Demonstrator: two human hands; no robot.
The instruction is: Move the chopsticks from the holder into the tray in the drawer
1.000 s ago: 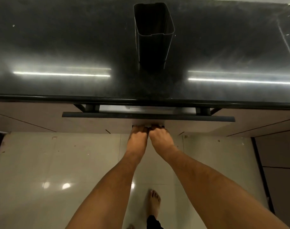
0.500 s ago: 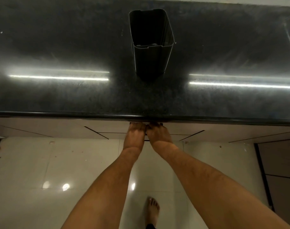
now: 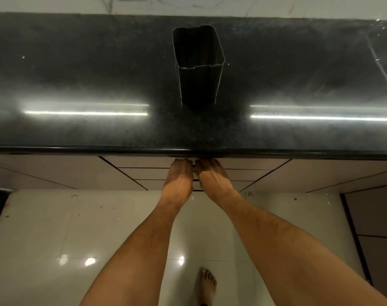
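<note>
While both hands [image 3: 193, 175] press closed drawer front [image 3: 243, 173] fingers straight, dark holder [image 3: 199, 69] stands upright on countertop [image 3: 77, 74].

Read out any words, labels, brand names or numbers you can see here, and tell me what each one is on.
None: no text can be read in this view.
The dark holder shows plain walls with no label or brand.
The black countertop carries only light streaks and specks.
The drawer front, where the left hand and right hand rest, bears no visible marking.
</note>
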